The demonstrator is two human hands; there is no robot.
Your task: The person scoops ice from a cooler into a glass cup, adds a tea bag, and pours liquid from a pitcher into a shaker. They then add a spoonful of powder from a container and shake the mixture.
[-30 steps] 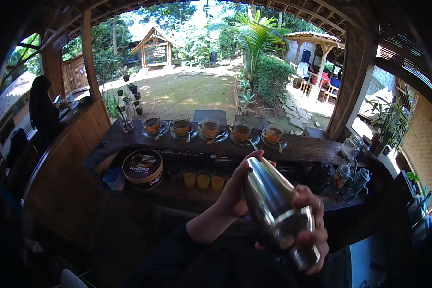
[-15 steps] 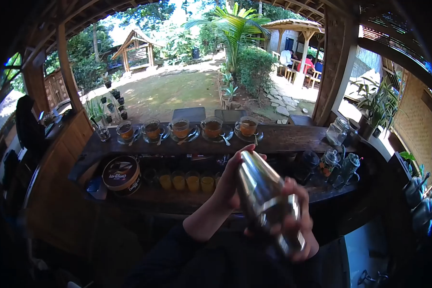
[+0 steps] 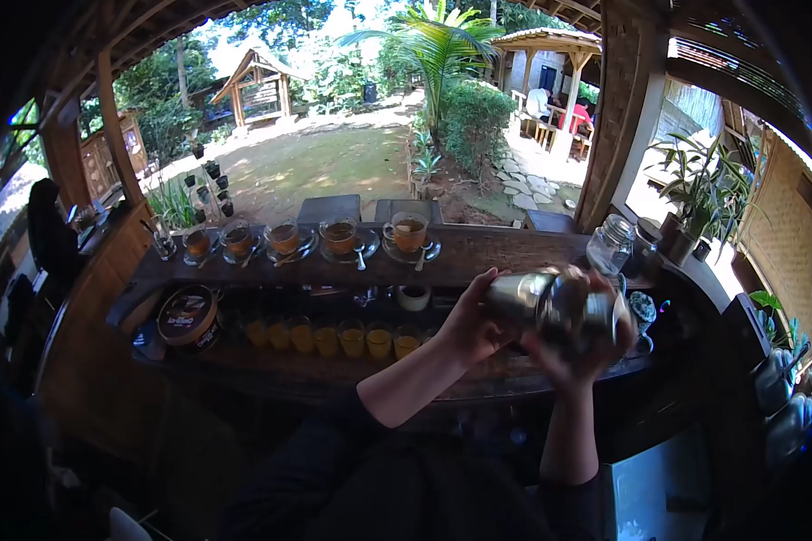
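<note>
A silver cocktail shaker (image 3: 525,298) lies nearly level between my two hands, blurred by motion. My left hand (image 3: 478,317) is closed round its narrower left end. Fingers of my right hand (image 3: 582,338) wrap its wider right end, smeared by the movement. Both hands are in the air in front of the wooden counter. Beyond them, several glass cups of amber drink (image 3: 339,236) stand on saucers with spoons along the upper ledge. On the lower shelf several glasses of orange-yellow drink (image 3: 352,341) form a row to the left of my hands.
A round brown tub (image 3: 188,316) sits at the shelf's left end. Glass jars (image 3: 610,243) stand on the ledge at right, near a potted plant (image 3: 708,189). A person in dark clothing (image 3: 52,239) is at far left. People sit under a shelter (image 3: 550,104) outside.
The shaker has swung from a steep tilt to almost level and moved right with both hands. My view has shifted right, and more of the orange-yellow glasses show.
</note>
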